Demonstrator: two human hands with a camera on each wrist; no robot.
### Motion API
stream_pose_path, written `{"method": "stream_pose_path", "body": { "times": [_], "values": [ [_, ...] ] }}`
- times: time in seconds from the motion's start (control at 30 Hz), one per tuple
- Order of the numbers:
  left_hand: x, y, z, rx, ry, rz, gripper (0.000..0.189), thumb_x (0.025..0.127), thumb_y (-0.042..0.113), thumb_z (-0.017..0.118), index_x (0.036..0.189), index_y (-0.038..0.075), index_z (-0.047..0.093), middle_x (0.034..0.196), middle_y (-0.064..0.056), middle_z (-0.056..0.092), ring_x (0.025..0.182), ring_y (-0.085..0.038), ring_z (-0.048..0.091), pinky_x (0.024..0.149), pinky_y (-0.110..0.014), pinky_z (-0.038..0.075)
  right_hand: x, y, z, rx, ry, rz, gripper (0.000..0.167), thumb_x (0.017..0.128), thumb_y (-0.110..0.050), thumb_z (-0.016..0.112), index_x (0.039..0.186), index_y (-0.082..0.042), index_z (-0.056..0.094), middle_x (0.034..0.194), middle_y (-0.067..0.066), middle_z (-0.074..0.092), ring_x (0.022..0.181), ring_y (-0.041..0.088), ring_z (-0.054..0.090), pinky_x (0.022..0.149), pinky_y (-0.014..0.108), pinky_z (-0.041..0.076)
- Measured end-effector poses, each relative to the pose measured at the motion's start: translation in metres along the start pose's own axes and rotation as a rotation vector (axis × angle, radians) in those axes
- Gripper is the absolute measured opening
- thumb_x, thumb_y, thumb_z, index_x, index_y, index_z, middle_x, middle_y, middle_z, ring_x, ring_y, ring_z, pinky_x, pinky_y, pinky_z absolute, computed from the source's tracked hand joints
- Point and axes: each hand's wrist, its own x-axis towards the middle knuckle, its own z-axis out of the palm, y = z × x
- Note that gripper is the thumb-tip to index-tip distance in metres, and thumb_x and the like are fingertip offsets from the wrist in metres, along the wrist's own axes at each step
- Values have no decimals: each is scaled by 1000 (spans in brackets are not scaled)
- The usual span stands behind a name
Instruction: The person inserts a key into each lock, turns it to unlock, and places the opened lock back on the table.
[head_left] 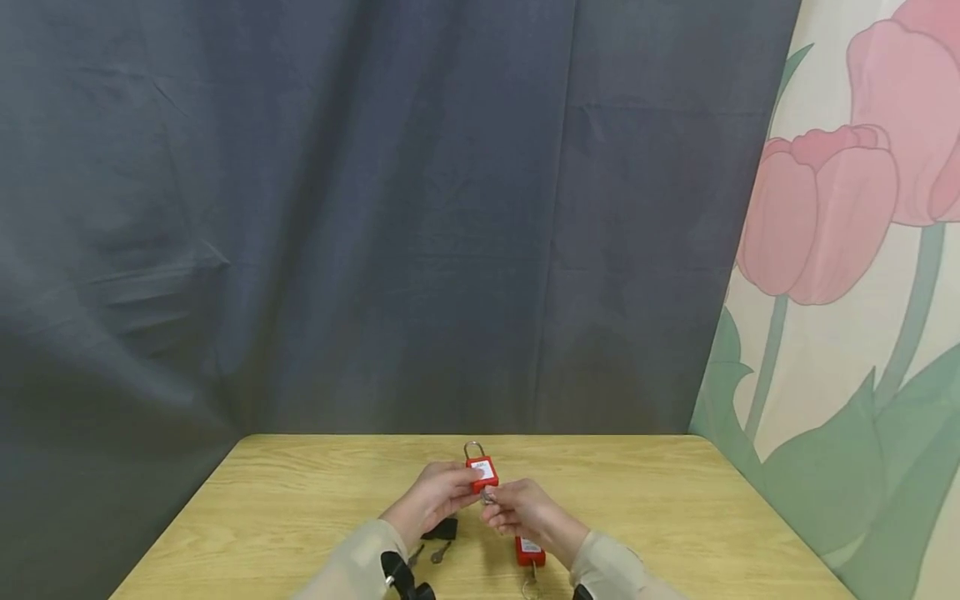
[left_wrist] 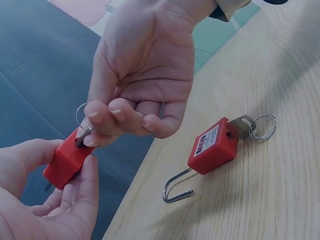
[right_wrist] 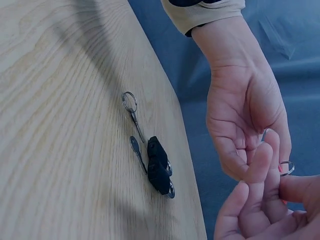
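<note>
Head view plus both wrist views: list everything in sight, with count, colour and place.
Table: 1, light wood, beneath the work
Curtain: 1, dark blue-grey, behind table
Tulip wall: 1, pink and green, right
Raised padlock: 1, red, in left hand
Ringed key: 1, metallic, pinched by right hand
Lying padlock: 1, red, on table
Second ringed key: 1, silver, in lying padlock
Black padlocks: seemingly 2, black, on table
Loose keys: 2, dark, beside black padlocks
Sleeves: 2, beige, on forearms
Wrist straps: 2, black, over sleeves
Hands: 2, bare, above table
</note>
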Motion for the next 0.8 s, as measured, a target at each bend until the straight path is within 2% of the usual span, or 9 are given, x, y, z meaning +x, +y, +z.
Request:
{"method": "stream_pose_path", "body": {
  "times": [0.13,0.27,0.33,0.4,0.5,0.53,0.6,0.7,0.8],
  "values": [
    [1,-1,-2,-14,-10,-1,40,90,7,65,119,-17,51,96,-12,70,87,-15,69,82,-28,57,0,0,1,-25,-4,13,24,102,-17,48,95,0,63,64,-9,64,57,-1,59,56,15,47],
    [3,0,-4,-31,-8,-2,45,91,8,65,123,-19,49,99,-13,70,89,-16,69,83,-28,57,-2,-6,4,-228,39,-8,38,103,-30,45,99,4,63,67,-4,66,56,4,59,54,19,47],
    [3,0,-4,-38,1,-9,47,91,9,65,125,-18,47,101,-14,69,89,-16,69,83,-28,57,-5,-11,8,-476,100,-76,43,101,-39,48,97,1,64,68,-2,65,55,5,56,51,21,45],
    [4,0,-4,-49,13,-21,49,92,10,65,127,-18,46,102,-15,70,88,-16,69,81,-27,57,-9,-13,13,-815,192,-192,43,96,-46,55,89,-4,64,66,-2,63,52,6,53,46,23,41],
    [4,0,-5,-62,33,-32,50,92,11,65,128,-17,46,102,-13,70,87,-16,70,80,-26,57,-14,-15,22,-1354,403,-391,42,84,-52,67,80,-10,63,58,-5,56,46,7,47,40,23,37],
    [4,0,-5,-64,39,-32,50,92,11,65,128,-17,46,101,-13,71,86,-15,70,79,-25,57,-15,-14,25,-1487,471,-451,41,81,-52,70,78,-12,62,56,-6,53,45,6,46,38,23,36],
    [4,0,-4,-64,42,-26,49,91,11,66,127,-17,48,99,-12,70,84,-15,70,78,-25,57,-14,-12,30,-1669,577,-540,41,78,-52,73,72,-13,61,51,-6,50,42,6,44,34,23,35],
    [3,1,-2,-46,45,-19,46,90,11,66,124,-16,51,98,-13,70,81,-13,69,76,-24,57,-13,-10,33,-1781,650,-599,41,78,-48,73,61,-15,55,47,-6,44,39,7,39,32,24,33],
    [1,2,0,-40,54,-29,46,90,12,67,123,-15,51,99,-13,70,80,-13,68,74,-22,57,-10,-9,33,-1740,625,-612,41,83,-39,70,56,-17,49,46,-6,42,38,6,36,31,24,31]
  ]
}}
